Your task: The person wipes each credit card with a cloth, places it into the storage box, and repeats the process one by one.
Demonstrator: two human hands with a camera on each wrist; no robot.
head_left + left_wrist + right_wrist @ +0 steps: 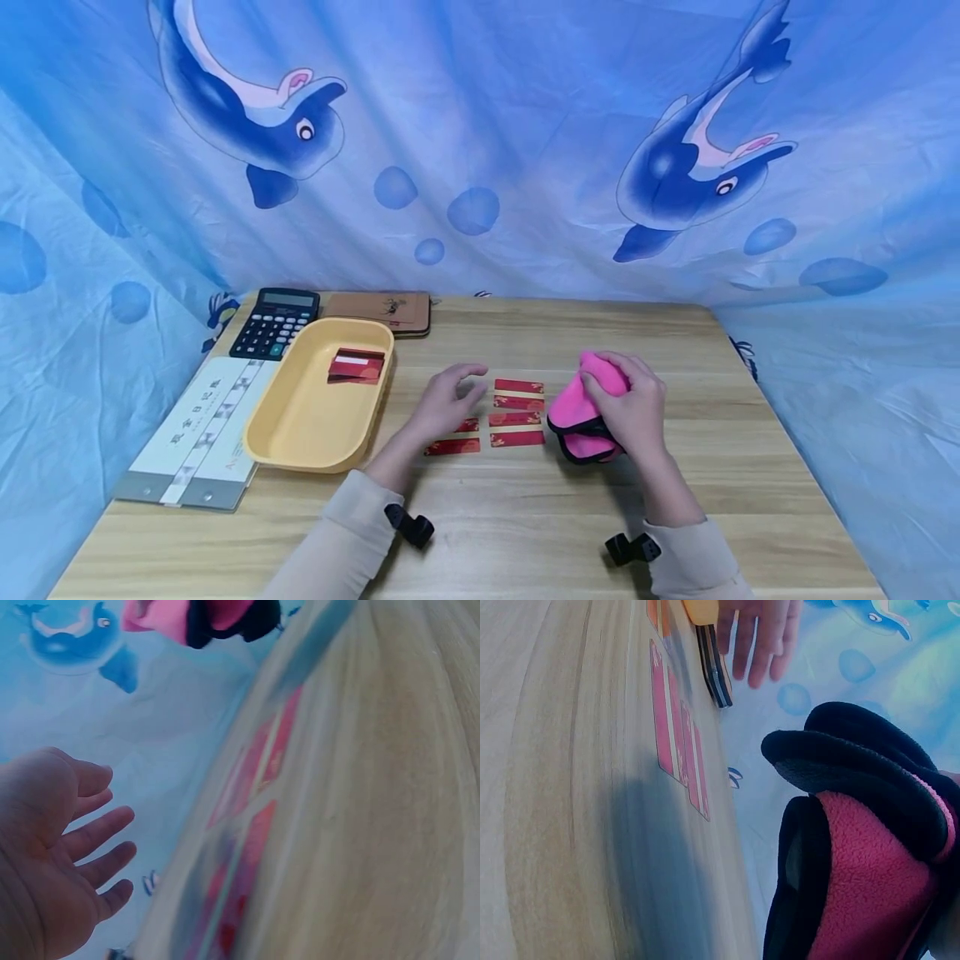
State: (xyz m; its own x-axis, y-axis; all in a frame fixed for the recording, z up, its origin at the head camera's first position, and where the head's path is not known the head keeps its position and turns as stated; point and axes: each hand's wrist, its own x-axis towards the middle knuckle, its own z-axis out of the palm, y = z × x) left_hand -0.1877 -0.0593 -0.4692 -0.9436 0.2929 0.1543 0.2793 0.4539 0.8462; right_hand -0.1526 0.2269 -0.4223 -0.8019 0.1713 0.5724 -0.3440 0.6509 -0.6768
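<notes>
Hot pink and red against ocean blues

The cloth (573, 407) is bright pink, edged in black. The cards (517, 419) are red with pale gold bands; their corner motifs look floral, though too small to be sure. The tray (307, 408) is yellow-orange, the calculator (276, 323) black, the sleeves (330, 542) beige. Streaky tan grain runs along the tabletop (525, 517). The blue curtain (540, 100) carries dolphins and round bubbles.

Left hand (56, 859), fingers apart, at lower left.
Blurred red cards (259, 829) slant through the centre on a wooden tabletop (375, 795); pink-and-black cloth (201, 621) at top, dolphin curtain (161, 712) upper left.
</notes>
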